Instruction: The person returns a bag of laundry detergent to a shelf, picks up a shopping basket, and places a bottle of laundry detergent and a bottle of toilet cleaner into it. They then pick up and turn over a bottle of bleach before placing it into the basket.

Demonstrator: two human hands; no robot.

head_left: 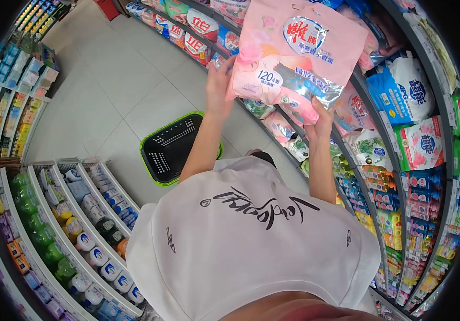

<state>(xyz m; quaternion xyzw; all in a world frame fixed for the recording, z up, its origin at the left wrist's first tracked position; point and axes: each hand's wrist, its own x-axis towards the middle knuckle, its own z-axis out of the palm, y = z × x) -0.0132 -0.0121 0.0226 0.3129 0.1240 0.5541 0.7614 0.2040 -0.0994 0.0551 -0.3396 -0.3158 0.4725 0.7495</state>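
Observation:
A large pink bag of laundry detergent (289, 59) with Chinese print and a shiny silvery panel is held up in front of the shelves, its printed face toward me. My left hand (221, 80) grips its left edge, with the fingers partly behind the bag. At the lower right corner my right hand (321, 115) is closed on it, thumb over the front. Both arms reach forward from my white shirt (256, 235).
A black basket with a green rim (145, 155) stands on the grey tiled floor (117, 80), left of my arms. Shelves of detergent bags (425, 144) run along the right. Bottle shelves (53, 241) are at lower left, with more racks (13, 101) at far left.

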